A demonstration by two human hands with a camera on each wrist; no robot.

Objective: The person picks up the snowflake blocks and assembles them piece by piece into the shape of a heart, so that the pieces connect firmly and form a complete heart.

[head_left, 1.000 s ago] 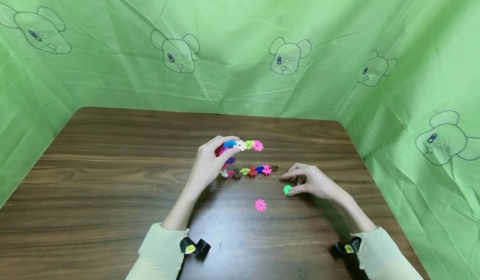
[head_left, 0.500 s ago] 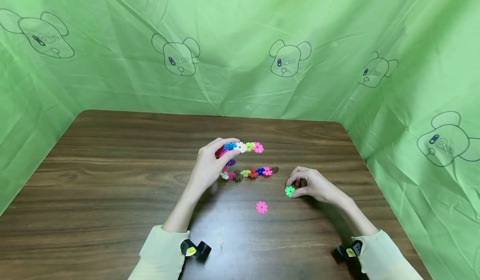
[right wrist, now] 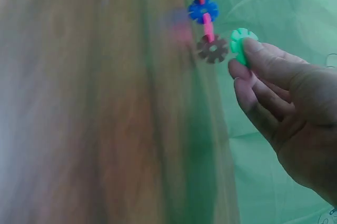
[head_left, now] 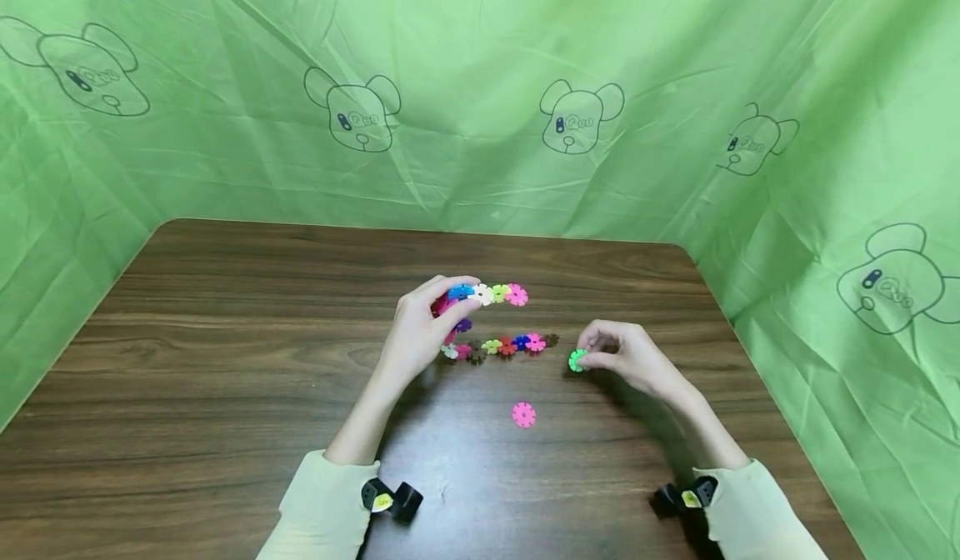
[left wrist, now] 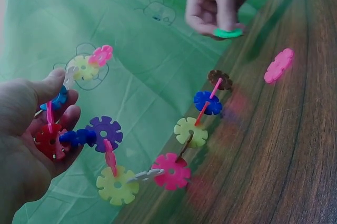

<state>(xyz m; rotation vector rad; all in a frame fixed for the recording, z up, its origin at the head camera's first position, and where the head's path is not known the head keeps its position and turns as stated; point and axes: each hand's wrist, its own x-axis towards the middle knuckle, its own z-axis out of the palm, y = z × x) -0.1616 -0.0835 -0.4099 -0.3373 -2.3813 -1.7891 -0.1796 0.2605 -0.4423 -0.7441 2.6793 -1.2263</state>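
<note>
A curved chain of colourful notched plastic discs [left wrist: 118, 185] is linked edge to edge. My left hand [head_left: 417, 314] grips it near one end, thumb and fingers around the blue and red discs [left wrist: 51, 142]. From there the chain loops round to a brown disc [head_left: 552, 340] at its right end. My right hand [head_left: 626, 356] pinches a green notched disc [head_left: 577, 360] between thumb and fingers. In the right wrist view the green disc [right wrist: 243, 45] is held just beside the brown end disc [right wrist: 212, 48], with a small gap between them.
A loose pink notched disc [head_left: 523, 414] lies on the brown wooden table [head_left: 225, 393] in front of the chain. A green curtain [head_left: 465, 193] with mouse-like outlines hangs around the back and sides. A black wrist camera [head_left: 405, 502] sits on each sleeve.
My right hand has drawn its fingers in around the green disc and lifted it away from me, level with the chain's brown end. The left hand keeps its hold, almost still.
</note>
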